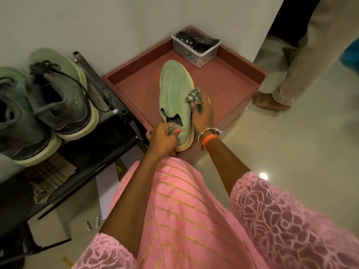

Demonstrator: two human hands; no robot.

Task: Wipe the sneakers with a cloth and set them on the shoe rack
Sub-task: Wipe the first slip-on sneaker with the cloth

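Here the left hand [163,137] grips the heel collar of a pale green slip-on sneaker [175,94], which extends ahead of it over a maroon tray-top stand [229,82]. Just right, the right hand [202,113] clutches a checked cloth [194,97] against the sneaker's side. Left of both hands, 2 grey-green laced sneakers [60,94] sit on the black shoe rack [108,105].

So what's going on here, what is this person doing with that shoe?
A person is cleaning a green slip-on sneaker over a reddish-brown tray-topped stand. The left hand grips its heel collar, while the right hand presses a bunched cloth against its side. Two grey-green lace-up sneakers already sit on the shoe rack beside it. A clear box of remote controls sits at the stand's back corner.
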